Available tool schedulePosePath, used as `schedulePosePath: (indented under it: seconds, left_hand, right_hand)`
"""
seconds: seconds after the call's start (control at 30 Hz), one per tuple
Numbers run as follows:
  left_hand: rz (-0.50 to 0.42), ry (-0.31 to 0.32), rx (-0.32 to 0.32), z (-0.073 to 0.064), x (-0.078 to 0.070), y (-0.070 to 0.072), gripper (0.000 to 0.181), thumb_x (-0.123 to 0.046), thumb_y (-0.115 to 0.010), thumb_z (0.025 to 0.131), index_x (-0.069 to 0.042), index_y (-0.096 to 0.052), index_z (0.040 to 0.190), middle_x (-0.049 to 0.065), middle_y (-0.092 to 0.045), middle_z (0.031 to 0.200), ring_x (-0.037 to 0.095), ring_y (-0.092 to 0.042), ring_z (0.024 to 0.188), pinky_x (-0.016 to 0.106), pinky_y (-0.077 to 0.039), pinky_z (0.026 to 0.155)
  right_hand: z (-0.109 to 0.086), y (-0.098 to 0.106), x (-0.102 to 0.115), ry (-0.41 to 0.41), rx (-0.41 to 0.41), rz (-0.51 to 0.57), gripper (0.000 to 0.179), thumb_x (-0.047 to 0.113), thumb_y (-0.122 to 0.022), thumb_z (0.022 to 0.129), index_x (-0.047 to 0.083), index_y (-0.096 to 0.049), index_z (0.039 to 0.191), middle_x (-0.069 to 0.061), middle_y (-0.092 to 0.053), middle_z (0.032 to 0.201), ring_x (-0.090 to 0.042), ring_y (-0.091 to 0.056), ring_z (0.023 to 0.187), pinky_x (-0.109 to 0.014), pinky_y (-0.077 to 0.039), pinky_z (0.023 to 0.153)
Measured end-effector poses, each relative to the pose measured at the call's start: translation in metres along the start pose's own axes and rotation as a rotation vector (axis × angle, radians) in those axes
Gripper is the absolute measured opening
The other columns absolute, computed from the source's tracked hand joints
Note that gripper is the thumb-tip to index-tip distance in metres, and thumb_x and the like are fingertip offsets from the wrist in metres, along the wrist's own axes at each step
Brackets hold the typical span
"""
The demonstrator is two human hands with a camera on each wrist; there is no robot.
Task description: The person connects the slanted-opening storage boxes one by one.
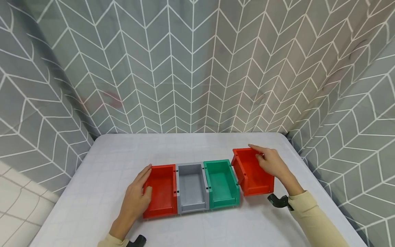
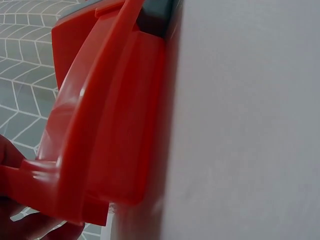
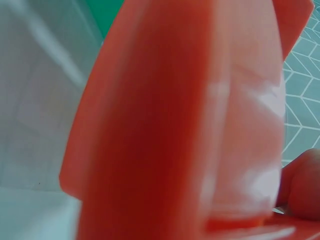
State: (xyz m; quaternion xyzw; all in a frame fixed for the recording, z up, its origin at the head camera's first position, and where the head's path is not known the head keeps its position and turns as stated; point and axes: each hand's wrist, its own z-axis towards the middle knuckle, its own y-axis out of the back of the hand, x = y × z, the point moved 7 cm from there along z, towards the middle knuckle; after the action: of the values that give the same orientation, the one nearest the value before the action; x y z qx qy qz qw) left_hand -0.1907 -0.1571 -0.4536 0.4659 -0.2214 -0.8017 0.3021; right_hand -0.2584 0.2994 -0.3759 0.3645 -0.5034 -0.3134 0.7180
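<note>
Right wrist: blurry red bin [image 3: 150, 125]; partial hand [image 3: 304, 184]

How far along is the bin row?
Looks done: left red bin, grey bin and green bin sit side by side. In hand: right hand holds the right red bin; left hand is on the left red bin. Left: probably lining up the right red bin, which sits askew beside the green bin.

Right wrist: probable red bin rim [image 3: 155, 125], blurry
</note>
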Motion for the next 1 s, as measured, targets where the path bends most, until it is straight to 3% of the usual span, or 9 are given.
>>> schedulePosePath:
  seconds: [0.6,0.83,1.0]
  left_hand:
    - [-0.003,-0.030,0.000,0.004,0.008,0.004,0.067,0.010,-0.065,0.085,0.004,-0.050,0.151,0.016,-0.048,0.156,0.041,-0.050,0.138,0.057,-0.049,0.097]
    - [0.002,-0.020,0.019,0.004,0.008,0.003,0.066,0.009,-0.062,0.087,0.003,-0.049,0.152,0.014,-0.047,0.158,0.040,-0.049,0.139,0.058,-0.047,0.100]
    - [0.017,-0.004,0.027,0.004,0.008,0.006,0.067,0.008,-0.063,0.088,0.004,-0.047,0.153,0.016,-0.045,0.158,0.041,-0.047,0.140,0.058,-0.047,0.099]
  right_hand:
    - [-0.007,-0.009,0.003,-0.016,-0.002,0.013,0.046,-0.006,-0.054,0.098,-0.002,-0.060,0.143,-0.028,-0.068,0.120,-0.028,-0.059,0.077,-0.033,-0.056,0.062]
    - [-0.009,-0.018,0.000,-0.037,0.027,-0.016,0.048,-0.005,-0.054,0.096,-0.003,-0.058,0.144,-0.026,-0.069,0.114,-0.022,-0.054,0.068,-0.030,-0.054,0.058]
    - [-0.009,-0.019,0.000,-0.047,0.049,-0.004,0.049,-0.003,-0.059,0.097,-0.002,-0.057,0.145,-0.027,-0.067,0.121,-0.026,-0.059,0.078,-0.036,-0.060,0.066]
